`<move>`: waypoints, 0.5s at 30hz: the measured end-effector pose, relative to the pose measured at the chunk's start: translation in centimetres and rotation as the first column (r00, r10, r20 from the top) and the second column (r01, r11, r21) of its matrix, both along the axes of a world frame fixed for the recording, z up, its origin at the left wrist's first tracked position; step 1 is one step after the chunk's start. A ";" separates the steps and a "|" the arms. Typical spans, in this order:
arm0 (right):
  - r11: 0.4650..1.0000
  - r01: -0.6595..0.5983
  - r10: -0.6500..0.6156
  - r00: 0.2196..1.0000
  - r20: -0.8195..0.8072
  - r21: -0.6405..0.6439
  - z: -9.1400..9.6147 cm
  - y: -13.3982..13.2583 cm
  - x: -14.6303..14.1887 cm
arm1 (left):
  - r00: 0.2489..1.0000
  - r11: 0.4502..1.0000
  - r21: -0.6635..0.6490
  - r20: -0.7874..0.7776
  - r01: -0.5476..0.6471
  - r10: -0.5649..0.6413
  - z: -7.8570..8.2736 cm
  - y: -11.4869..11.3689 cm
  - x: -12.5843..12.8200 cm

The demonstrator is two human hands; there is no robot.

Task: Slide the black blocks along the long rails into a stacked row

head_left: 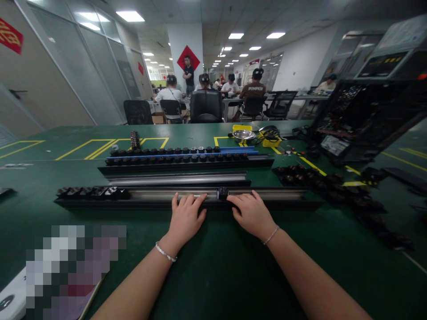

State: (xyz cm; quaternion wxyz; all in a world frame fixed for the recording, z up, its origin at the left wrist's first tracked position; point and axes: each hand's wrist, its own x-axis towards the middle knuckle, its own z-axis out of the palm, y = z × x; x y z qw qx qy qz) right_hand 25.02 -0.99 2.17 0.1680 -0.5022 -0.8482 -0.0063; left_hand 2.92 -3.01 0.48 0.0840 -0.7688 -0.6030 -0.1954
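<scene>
The small black block (222, 193) sits on a shiny metal strip (151, 194) in the nearest long black tray (133, 204), between the two hands. It looks small enough to be light, and hard and stiff rather than soft, so a moderate squeeze should not dent it; its detail is too small to tell whether any part is fragile. The smooth strip under it looks slippery, so the block may slide easily along it, and its left and right sides seem the best places to take hold. The right hand (252, 214) has its fingers loosely spread and bent, the index fingertip at the block's right side, touching or very nearly so; the left hand (187, 217) is spread too, its fingertips at the strip left of the block, pinching nothing that shows. A row of similar blocks (90, 192) fills the tray's left end. Behind lies another strip (180, 179), then a black rack (185, 166) with more blocks and blue rods (235, 150). On the green surface (213, 271), a dark heap of parts (348, 195) lies to the right and a metal bowl (243, 134) farther back.
</scene>
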 end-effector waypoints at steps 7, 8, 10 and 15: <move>1.000 0.016 -0.016 1.000 0.020 -0.011 0.3 0.0 0.5 | 1.000 1.000 -0.002 -0.004 0.006 -0.006 -0.2 0.1 -0.1; 1.000 0.018 -0.018 1.000 0.026 -0.008 0.3 0.0 0.5 | 1.000 1.000 -0.004 -0.002 0.006 -0.006 -0.2 0.1 -0.1; 1.000 0.020 -0.020 0.999 0.034 -0.004 0.3 0.0 0.6 | 1.000 1.000 -0.008 0.002 0.004 -0.004 -0.2 0.1 -0.1; 1.000 0.019 -0.019 0.999 0.048 -0.001 0.5 0.0 0.6 | 1.000 1.000 -0.013 0.005 0.003 -0.003 -0.2 0.1 -0.2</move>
